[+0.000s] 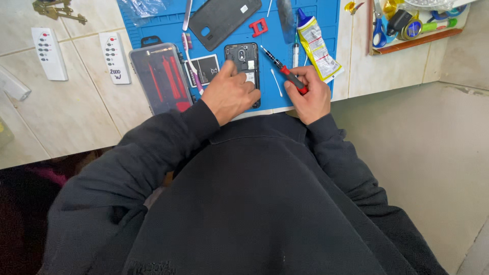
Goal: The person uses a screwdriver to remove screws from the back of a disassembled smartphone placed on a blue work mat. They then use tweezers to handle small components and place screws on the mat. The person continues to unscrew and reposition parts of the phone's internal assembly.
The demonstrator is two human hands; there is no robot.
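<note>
Both hands rest at the near edge of the blue rubber work mat point(326, 30). Left hand point(230, 95), fingers curled, presses down on the opened black phone point(242, 63), whose long axis runs away from that edge. Right hand point(308, 94) pinches a red-handled screwdriver point(282, 67), tip aimed up-left toward the phone. Open mat lies between them; a grey tool case point(160, 79) crowds the mat's left edge.

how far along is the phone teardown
Done: back cover is off and the battery lies beside the phone. In hand: left hand steadies the phone, right hand holds a red-and-black screwdriver, tip off the phone. Left: inner frame looks in place.
</note>
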